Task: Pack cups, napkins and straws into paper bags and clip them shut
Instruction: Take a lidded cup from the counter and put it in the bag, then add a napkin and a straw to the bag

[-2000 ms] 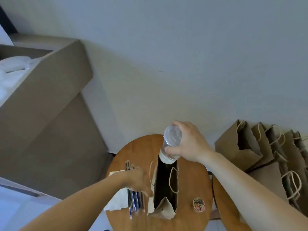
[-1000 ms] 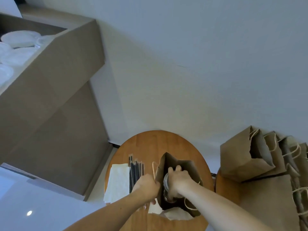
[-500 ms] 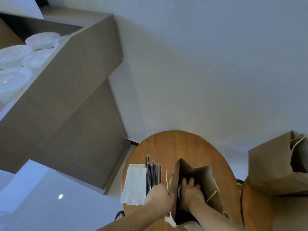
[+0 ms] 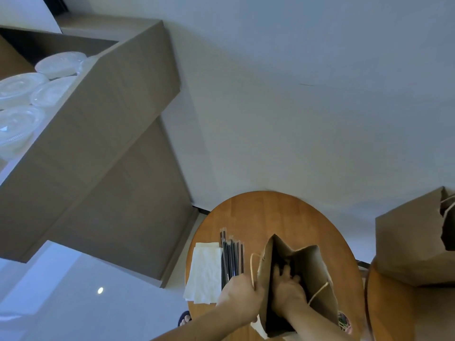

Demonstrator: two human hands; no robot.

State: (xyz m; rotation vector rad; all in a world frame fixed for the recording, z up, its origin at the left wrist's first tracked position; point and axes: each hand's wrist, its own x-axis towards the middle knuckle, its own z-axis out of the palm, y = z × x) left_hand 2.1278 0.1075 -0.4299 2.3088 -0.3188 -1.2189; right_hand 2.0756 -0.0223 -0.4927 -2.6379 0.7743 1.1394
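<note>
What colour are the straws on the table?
The straws are black, in clear wrappers; the head view shows them.

On the table (image 4: 270, 217): one open bag (image 4: 317, 274), one napkin stack (image 4: 204, 274) and one straw bundle (image 4: 231, 257), its straws uncountable. Right of the table: a second bag (image 4: 408, 244). Far left of the table: at least four cups (image 4: 21, 88).

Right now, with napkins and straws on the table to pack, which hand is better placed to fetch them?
Probably the left: the left hand grips the rim of the paper bag, right beside the straws and napkins, while the right hand is deep inside it.
</note>
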